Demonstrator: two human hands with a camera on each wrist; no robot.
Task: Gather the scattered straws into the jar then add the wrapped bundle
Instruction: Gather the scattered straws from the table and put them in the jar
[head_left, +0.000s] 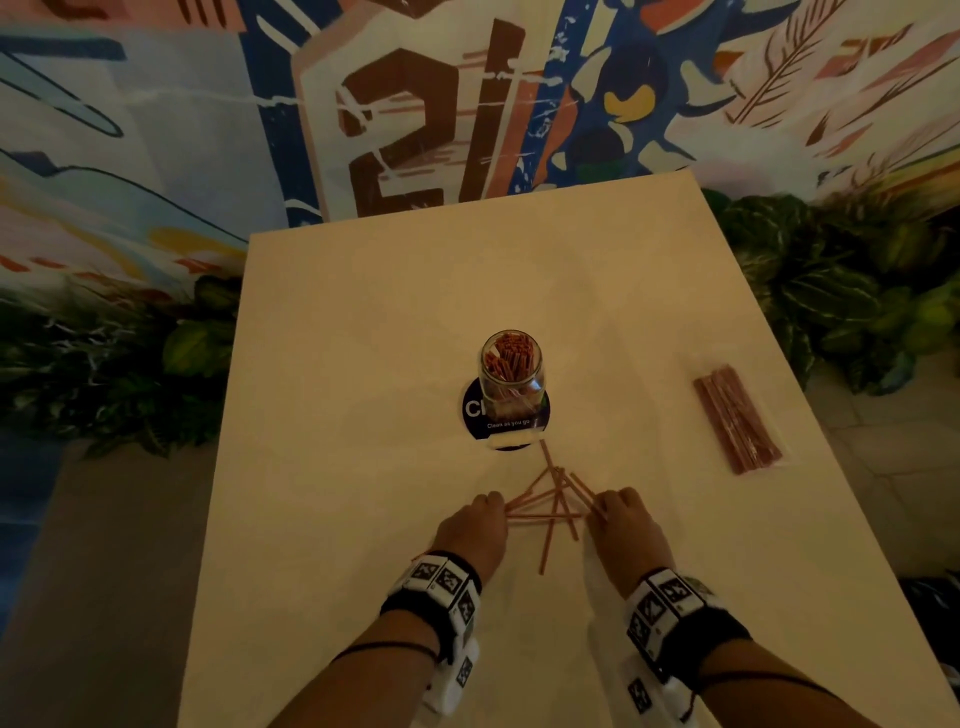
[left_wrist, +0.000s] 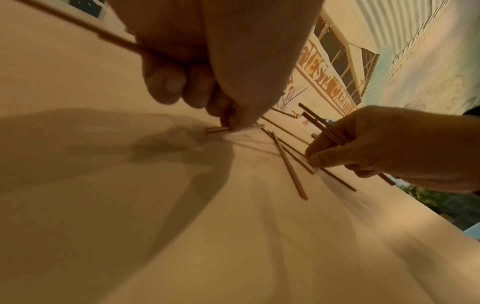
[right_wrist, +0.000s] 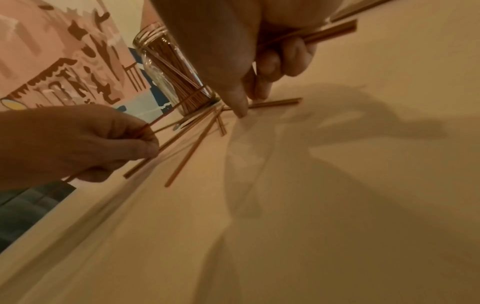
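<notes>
A glass jar (head_left: 511, 370) packed with red-brown straws stands mid-table; in the right wrist view the jar (right_wrist: 166, 67) is just beyond my fingers. Several loose straws (head_left: 551, 512) lie crossed on the table in front of it. My left hand (head_left: 492, 503) is at the pile's left edge. It grips one straw (left_wrist: 78, 27) in curled fingers and pinches another straw's end (left_wrist: 218, 130). My right hand (head_left: 603, 508) is at the pile's right edge. It holds a few gathered straws (right_wrist: 327, 34), with a fingertip (right_wrist: 240, 109) on the table. The wrapped bundle (head_left: 737, 422) lies far right, untouched.
The jar stands on a dark round sticker (head_left: 537, 415) reading "Clean as you go". The cream table (head_left: 363, 338) stands against a painted wall (head_left: 415, 104). Leafy plants (head_left: 831, 291) flank both sides of the table. The table's right edge runs close to the bundle.
</notes>
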